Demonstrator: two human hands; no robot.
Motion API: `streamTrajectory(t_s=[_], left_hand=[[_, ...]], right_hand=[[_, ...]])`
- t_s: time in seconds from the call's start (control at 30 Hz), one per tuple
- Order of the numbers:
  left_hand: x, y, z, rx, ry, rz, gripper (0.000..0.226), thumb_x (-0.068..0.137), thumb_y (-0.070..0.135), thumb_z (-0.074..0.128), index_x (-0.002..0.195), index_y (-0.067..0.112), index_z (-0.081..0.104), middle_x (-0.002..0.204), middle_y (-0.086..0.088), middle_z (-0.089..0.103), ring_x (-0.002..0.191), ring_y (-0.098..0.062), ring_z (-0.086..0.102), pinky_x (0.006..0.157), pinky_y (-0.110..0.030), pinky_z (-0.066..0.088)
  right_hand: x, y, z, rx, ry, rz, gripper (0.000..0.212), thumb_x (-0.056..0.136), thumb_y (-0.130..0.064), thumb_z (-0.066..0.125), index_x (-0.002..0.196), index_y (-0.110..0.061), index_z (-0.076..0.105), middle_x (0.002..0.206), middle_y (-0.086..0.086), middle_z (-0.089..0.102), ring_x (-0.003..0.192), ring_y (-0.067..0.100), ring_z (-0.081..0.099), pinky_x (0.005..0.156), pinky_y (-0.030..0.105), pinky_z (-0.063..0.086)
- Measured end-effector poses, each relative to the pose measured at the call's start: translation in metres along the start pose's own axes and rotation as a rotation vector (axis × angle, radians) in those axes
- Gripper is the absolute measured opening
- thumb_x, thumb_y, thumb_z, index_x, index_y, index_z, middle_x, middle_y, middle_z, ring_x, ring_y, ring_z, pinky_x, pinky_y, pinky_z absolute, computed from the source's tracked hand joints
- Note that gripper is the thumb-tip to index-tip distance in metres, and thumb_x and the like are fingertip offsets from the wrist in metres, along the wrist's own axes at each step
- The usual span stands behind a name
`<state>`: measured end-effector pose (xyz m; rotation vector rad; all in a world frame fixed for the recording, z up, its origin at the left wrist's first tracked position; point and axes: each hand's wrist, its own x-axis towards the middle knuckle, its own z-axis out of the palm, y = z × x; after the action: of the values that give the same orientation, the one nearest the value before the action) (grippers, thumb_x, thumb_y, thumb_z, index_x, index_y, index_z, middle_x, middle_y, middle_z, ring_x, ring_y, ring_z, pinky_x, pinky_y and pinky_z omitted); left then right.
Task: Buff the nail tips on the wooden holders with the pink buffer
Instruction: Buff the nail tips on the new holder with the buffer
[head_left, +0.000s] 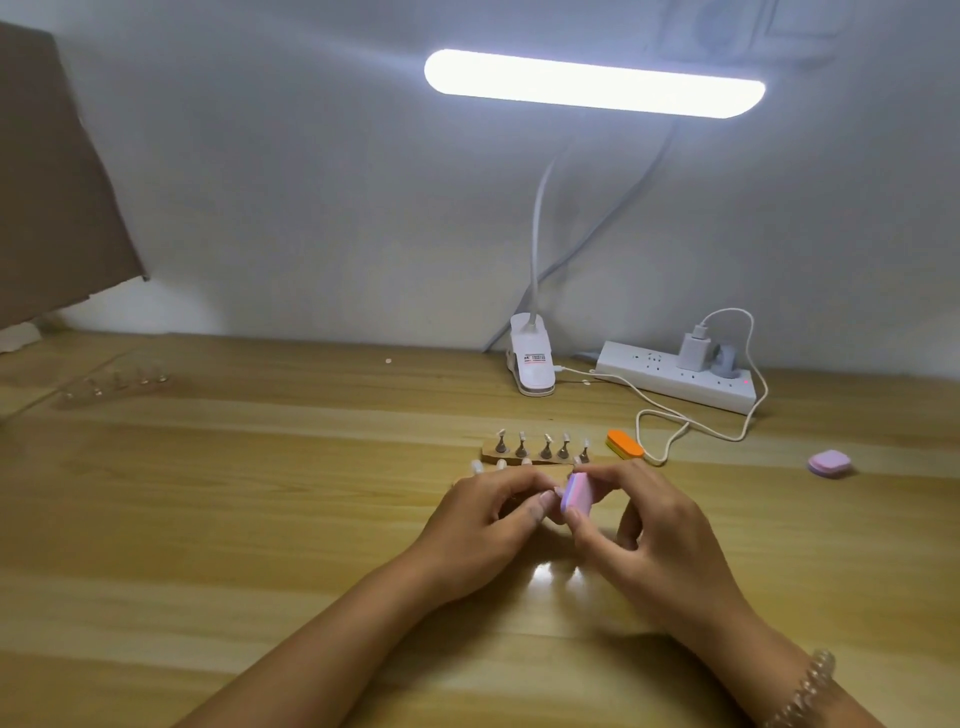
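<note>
While the lamp (595, 83) glares over my wooden table (260, 493) against a pale wall, the buffer (577, 496) stands between my hands, just before a holder (491, 456) of nail tips. My right hand (649, 530) pinches it with thumb and forefinger; my left hand (483, 525) curls round a nearer holder (553, 472) (mostly hidden).

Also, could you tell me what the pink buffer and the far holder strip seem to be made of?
The pink buffer, pinched by the right hand, looks like matte foam with a lilac layer on its edge. The far holder strip looks like plain light wood, matte, with grey pegs that glint like metal, probably.
</note>
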<state>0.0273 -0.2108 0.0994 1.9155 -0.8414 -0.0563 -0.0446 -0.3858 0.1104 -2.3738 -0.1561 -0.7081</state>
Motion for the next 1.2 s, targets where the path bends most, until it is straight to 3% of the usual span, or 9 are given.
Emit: streamTrajectory(t_s=[0.23,0.33,0.5,0.63,0.73,0.87,1.03,1.1,1.2], left_hand=[[0.000,0.001,-0.002,0.017,-0.002,0.013,0.025,0.102,0.012,0.053,0.094,0.031,0.067,0.077,0.020,0.063,0.072,0.005,0.054,0.066,-0.017,0.038],[0.000,0.002,-0.002,0.020,-0.002,0.003,0.021,0.102,0.013,0.054,0.093,0.026,0.068,0.080,0.013,0.067,0.075,0.000,0.061,0.067,-0.022,0.044],[0.000,0.002,-0.002,0.048,-0.001,-0.007,0.023,0.099,0.024,0.050,0.101,0.014,0.071,0.090,-0.003,0.071,0.086,-0.023,0.064,0.079,-0.044,0.050],[0.000,0.001,-0.001,0.037,0.002,-0.009,0.019,0.100,0.021,0.052,0.094,0.022,0.070,0.085,0.005,0.071,0.084,-0.013,0.066,0.079,-0.038,0.051],[0.000,0.001,-0.001,0.046,-0.006,-0.015,0.020,0.098,0.025,0.052,0.092,0.021,0.070,0.083,0.005,0.070,0.084,-0.014,0.066,0.080,-0.042,0.052],[0.000,0.002,-0.002,0.070,0.004,-0.014,0.029,0.095,0.032,0.047,0.099,0.016,0.071,0.088,-0.002,0.070,0.085,-0.023,0.062,0.078,-0.047,0.049],[-0.001,0.001,-0.002,0.064,-0.004,-0.020,0.021,0.098,0.025,0.051,0.095,0.017,0.071,0.084,0.005,0.072,0.086,-0.016,0.066,0.082,-0.046,0.051],[-0.001,0.001,-0.002,0.074,0.003,-0.020,0.026,0.096,0.030,0.049,0.097,0.016,0.071,0.085,0.003,0.070,0.083,-0.018,0.063,0.079,-0.045,0.050],[0.000,0.002,-0.002,0.073,0.004,-0.019,0.031,0.094,0.032,0.047,0.101,0.015,0.071,0.088,0.001,0.069,0.084,-0.020,0.062,0.078,-0.045,0.049]], right_hand=[[-0.005,-0.003,0.004,-0.105,-0.057,-0.095,0.035,0.076,-0.047,0.072,0.105,-0.031,0.061,0.092,-0.021,0.059,0.060,-0.009,0.047,0.053,0.020,0.041],[0.001,0.003,0.002,-0.050,0.035,-0.002,0.034,0.074,-0.047,0.072,0.103,-0.030,0.062,0.090,-0.020,0.061,0.058,0.001,0.049,0.056,0.029,0.044],[-0.006,-0.002,0.004,-0.093,-0.055,-0.091,0.034,0.075,-0.047,0.073,0.103,-0.031,0.063,0.090,-0.021,0.059,0.061,-0.008,0.048,0.053,0.020,0.040],[0.000,0.003,0.002,-0.031,0.013,-0.003,0.033,0.075,-0.047,0.073,0.103,-0.033,0.064,0.090,-0.021,0.061,0.058,0.007,0.052,0.057,0.028,0.046],[-0.001,0.005,0.003,-0.083,0.029,-0.012,0.034,0.076,-0.041,0.076,0.106,-0.030,0.064,0.091,-0.020,0.060,0.057,-0.001,0.048,0.056,0.027,0.044],[-0.004,0.000,0.003,-0.068,-0.075,-0.082,0.035,0.076,-0.052,0.067,0.105,-0.033,0.062,0.091,-0.021,0.058,0.057,0.003,0.050,0.053,0.026,0.046],[0.001,0.007,0.003,-0.037,0.031,0.014,0.034,0.076,-0.036,0.077,0.106,-0.031,0.064,0.094,-0.020,0.061,0.056,0.003,0.050,0.059,0.032,0.048],[-0.003,0.002,0.004,-0.068,-0.029,-0.051,0.035,0.076,-0.040,0.076,0.107,-0.030,0.064,0.094,-0.020,0.059,0.058,-0.005,0.047,0.056,0.029,0.047],[-0.004,-0.001,0.003,-0.057,-0.067,-0.079,0.034,0.075,-0.049,0.069,0.105,-0.033,0.063,0.091,-0.020,0.059,0.056,0.003,0.050,0.054,0.028,0.047]])
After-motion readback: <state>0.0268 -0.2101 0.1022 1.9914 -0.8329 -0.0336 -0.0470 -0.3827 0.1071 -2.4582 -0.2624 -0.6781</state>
